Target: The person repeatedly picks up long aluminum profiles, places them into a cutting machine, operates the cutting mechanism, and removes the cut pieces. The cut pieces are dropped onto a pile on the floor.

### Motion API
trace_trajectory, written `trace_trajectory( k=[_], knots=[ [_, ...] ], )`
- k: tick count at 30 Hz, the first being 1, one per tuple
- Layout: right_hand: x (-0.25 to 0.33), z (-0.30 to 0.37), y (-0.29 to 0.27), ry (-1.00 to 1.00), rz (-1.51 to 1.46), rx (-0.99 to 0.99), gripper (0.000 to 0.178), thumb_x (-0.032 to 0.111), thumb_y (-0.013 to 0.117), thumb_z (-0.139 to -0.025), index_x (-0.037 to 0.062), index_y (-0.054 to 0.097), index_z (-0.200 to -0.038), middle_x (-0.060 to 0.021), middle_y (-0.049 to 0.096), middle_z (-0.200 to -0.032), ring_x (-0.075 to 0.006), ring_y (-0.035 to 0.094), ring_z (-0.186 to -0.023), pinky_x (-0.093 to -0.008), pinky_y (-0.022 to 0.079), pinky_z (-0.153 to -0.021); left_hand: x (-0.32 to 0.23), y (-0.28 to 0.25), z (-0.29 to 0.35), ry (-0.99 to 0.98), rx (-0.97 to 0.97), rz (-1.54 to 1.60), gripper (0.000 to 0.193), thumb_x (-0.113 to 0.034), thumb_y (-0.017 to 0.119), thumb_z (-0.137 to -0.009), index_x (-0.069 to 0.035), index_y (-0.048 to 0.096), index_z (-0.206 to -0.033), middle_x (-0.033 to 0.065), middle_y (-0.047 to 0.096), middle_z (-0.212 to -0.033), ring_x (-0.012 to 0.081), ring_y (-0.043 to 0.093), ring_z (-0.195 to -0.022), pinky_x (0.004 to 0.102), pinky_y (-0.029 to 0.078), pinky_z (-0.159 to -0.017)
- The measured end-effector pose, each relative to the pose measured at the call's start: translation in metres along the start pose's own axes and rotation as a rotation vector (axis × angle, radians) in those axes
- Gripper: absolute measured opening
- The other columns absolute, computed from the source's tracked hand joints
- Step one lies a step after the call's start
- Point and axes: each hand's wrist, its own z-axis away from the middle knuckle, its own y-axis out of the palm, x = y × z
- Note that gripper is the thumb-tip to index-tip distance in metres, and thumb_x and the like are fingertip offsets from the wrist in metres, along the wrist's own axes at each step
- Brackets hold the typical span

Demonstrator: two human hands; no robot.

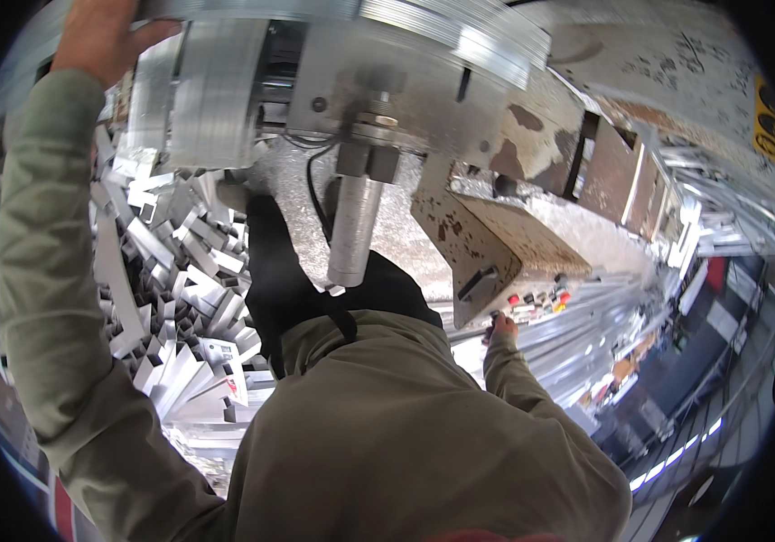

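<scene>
My left hand [98, 36] is raised to the top left, its fingers laid over the curved edge of a silvery metal machine housing [225, 90]. My right hand [500, 327] reaches forward to the lower edge of a slanted, rust-speckled control box [478, 244] with a row of small coloured buttons [541, 301]. Only the back of that hand shows, its fingers by the buttons. Both sleeves and my chest are in an olive green sweatshirt [387, 434]. A steel cylinder with a nut [356, 226] hangs from the machine above my chest.
A heap of short cut aluminium profile pieces [180, 298] lies at the left below the machine. Long aluminium profiles [586, 339] stretch away to the right past the control box. A worn metal machine cover [676, 63] fills the upper right; workshop floor [686, 434] shows lower right.
</scene>
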Motion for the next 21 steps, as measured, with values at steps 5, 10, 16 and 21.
trace_trajectory(
  k=[5,10,16,21],
  knots=[
    [0.024,0.015,0.006,0.441,-0.481,0.124,0.035,0.036,0.042,-0.098,0.0193,0.045,-0.067,0.0052,0.035,-0.048,-0.0113,0.028,-0.037,-0.0321,0.029,-0.041,0.001,0.001,0.003,0.014,-0.04,0.005,0.11,-0.028,0.085,-0.059,0.004,0.023,-0.144,0.0259,0.031,-0.146,0.0426,0.028,-0.137,0.0464,0.024,-0.114],
    [0.029,0.026,0.012,0.49,-0.629,0.149,0.037,0.032,0.04,-0.096,0.0211,0.044,-0.062,0.0092,0.036,-0.046,-0.0093,0.028,-0.035,-0.0283,0.025,-0.041,0.008,0.008,0.004,0.019,-0.052,-0.016,0.109,-0.029,0.086,-0.06,0.003,0.024,-0.144,0.0253,0.031,-0.146,0.0423,0.028,-0.137,0.0466,0.025,-0.113],
    [0.031,0.026,0.021,0.509,-0.788,0.098,0.037,0.026,0.042,-0.093,0.0227,0.042,-0.057,0.0094,0.034,-0.044,-0.0075,0.028,-0.034,-0.0255,0.031,-0.038,0.007,0.012,0.013,0.031,-0.132,0.014,0.107,-0.033,0.084,-0.062,0.003,0.025,-0.144,0.0249,0.031,-0.146,0.042,0.028,-0.137,0.0465,0.025,-0.113],
    [0.022,0.028,0.027,0.381,-0.854,0.119,0.038,0.033,0.038,-0.095,0.0179,0.046,-0.062,0.0068,0.041,-0.049,-0.0099,0.037,-0.04,-0.0289,0.038,-0.043,0.019,0.026,0.017,0.106,-0.217,-0.007,0.106,-0.034,0.084,-0.063,0.003,0.026,-0.143,0.0255,0.031,-0.146,0.0415,0.028,-0.137,0.0464,0.025,-0.113]
  ],
)
